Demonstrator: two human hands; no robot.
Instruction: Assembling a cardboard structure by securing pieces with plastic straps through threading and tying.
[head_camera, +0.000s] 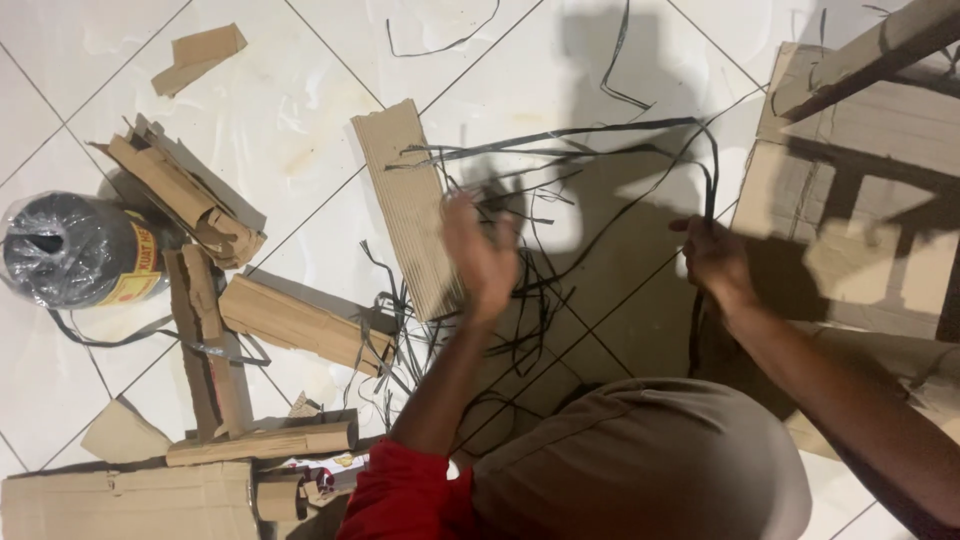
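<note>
My left hand (482, 252) is raised over a tangle of thin black plastic strands (520, 300) on the white tiled floor, fingers spread and blurred; it seems to touch the strands beside a flat corrugated cardboard strip (405, 195). My right hand (715, 258) is closed around a black strand (640, 127) that loops up and left across the tiles. Whether the left hand grips a strand is not clear.
A spool of black twine in clear wrap (65, 250) lies at the left. Rolled and folded cardboard pieces (185, 195) (300, 322) are scattered left. A large cardboard sheet (860, 190) lies at the right, more cardboard (130, 500) at bottom left. My knee in tan fabric (650, 460) fills the bottom centre.
</note>
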